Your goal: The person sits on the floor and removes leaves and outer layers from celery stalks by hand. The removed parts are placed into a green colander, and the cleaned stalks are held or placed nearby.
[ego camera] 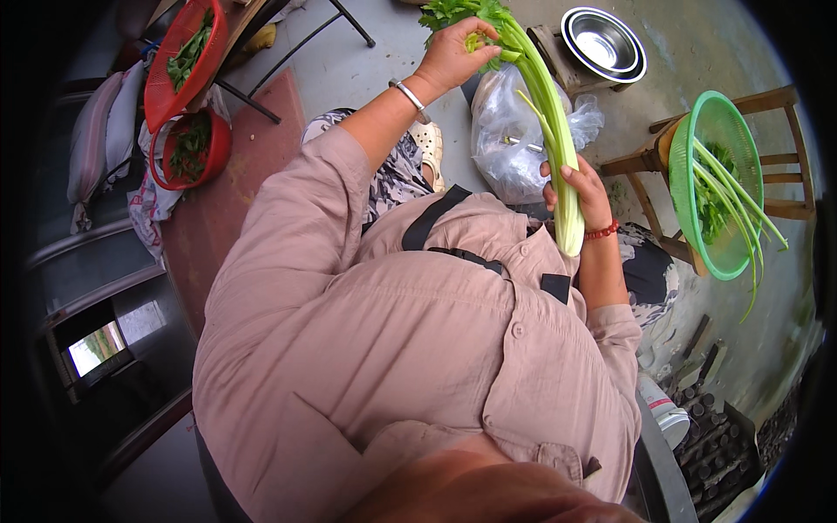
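A bunch of celery (554, 124) with pale green stalks slants across the view, its leafy top at the upper edge and its pale base near my lap. Around the lower stalks is my right hand (584, 193), a red bead bracelet at its wrist. My left hand (460, 52), below a silver bangle, pinches a yellowish celery leaf (473, 43) beside the leafy top. Just behind the stalks, a clear plastic bag (507, 153) stands on the floor. At the right, a green plastic basket (680, 189) holds celery stalks and leaves.
The basket rests on a wooden chair (781, 160). Nested steel bowls (605, 46) sit on a wooden stool (556, 55). At left are a red colander (157, 78) and a red bowl (219, 153), both with leafy greens. Stacked dark logs (713, 444) and a white bucket (660, 408) are lower right.
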